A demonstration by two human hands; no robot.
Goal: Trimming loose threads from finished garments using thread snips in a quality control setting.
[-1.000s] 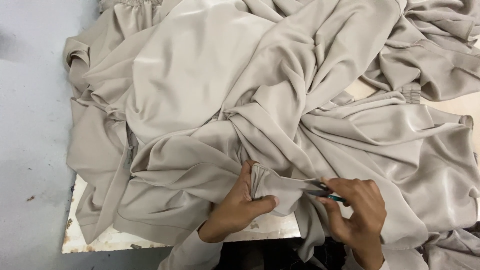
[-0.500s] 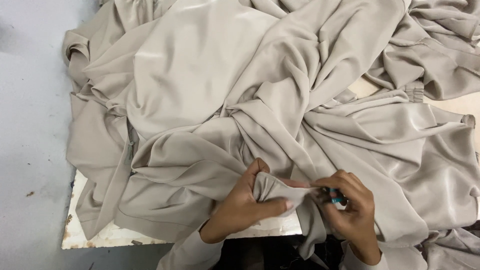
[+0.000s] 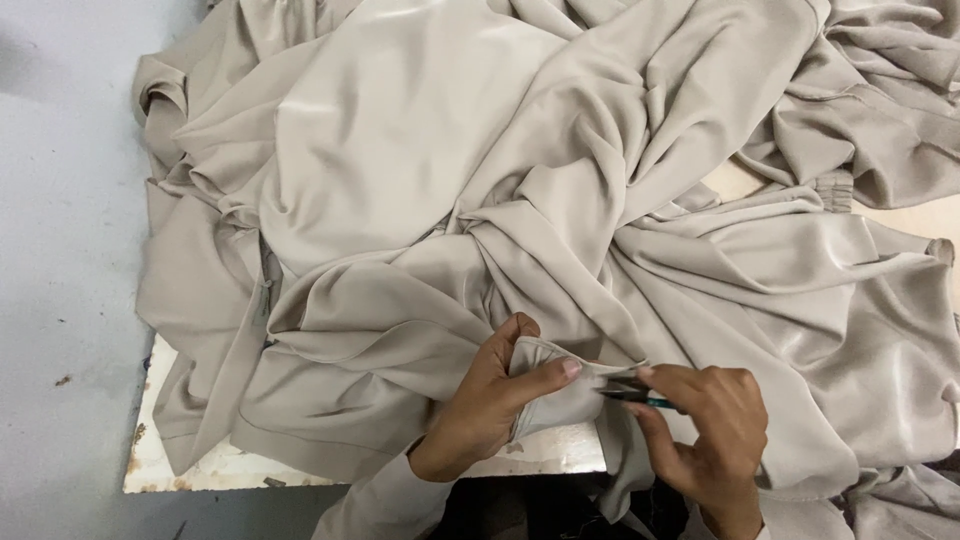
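Head view first: what are the 2 hands doing?

— Both are working at the bottom centre of the frame. The left hand (image 3: 487, 400) is pinching a folded edge of the beige fabric (image 3: 420, 200), thumb on the upper side and fingers underneath, so its grip is closed on the cloth. The right hand (image 3: 705, 425) is sitting just beside it, to the right, with its fingers wrapped tight around a small dark tool (image 3: 628, 392) with a teal end. The tool's tip is pointing left and touching the held fold.

— Where is the cloth lying?

— The fabric is spreading across nearly the whole frame, bunching in twisted folds toward the centre and trailing off the upper right corner. Its held edge is lifting slightly off the white tabletop (image 3: 200, 465), whose chipped near edge is showing at the lower left. A gathered elastic band (image 3: 832, 186) is showing at the right, beside a bare tan strip of surface.

— Anything else around?

— A grey floor (image 3: 60, 250) is filling the left side. A pale sleeve (image 3: 380, 505) is covering the left wrist at the bottom edge.
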